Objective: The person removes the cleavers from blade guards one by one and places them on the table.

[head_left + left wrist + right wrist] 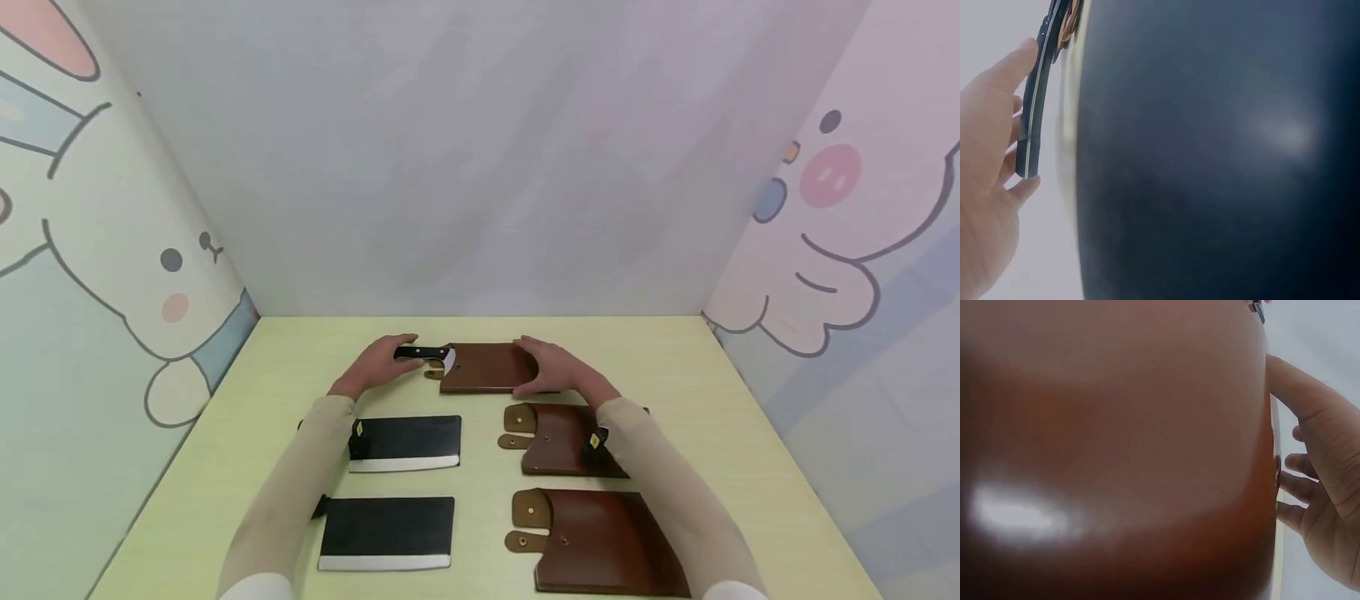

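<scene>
At the back of the table, my left hand (378, 364) grips the black riveted handle of a cleaver (423, 352). Its bright heel shows at the mouth of a brown leather sheath (487, 371), and the rest of the blade is hidden inside. My right hand (557, 368) holds the sheath's right end, thumb at the near edge and fingers toward the far edge. The left wrist view has the thumb on the cleaver handle (1035, 106), fingers behind it. Brown leather (1116, 456) fills most of the right wrist view, beside the right hand (1329, 469).
Two more black-bladed cleavers lie on the left, a middle one (408, 437) under my left forearm and a near one (386, 527). On the right are two sheaths with tan straps, a middle one (558, 433) and a near one (600, 533), partly covered by my right arm.
</scene>
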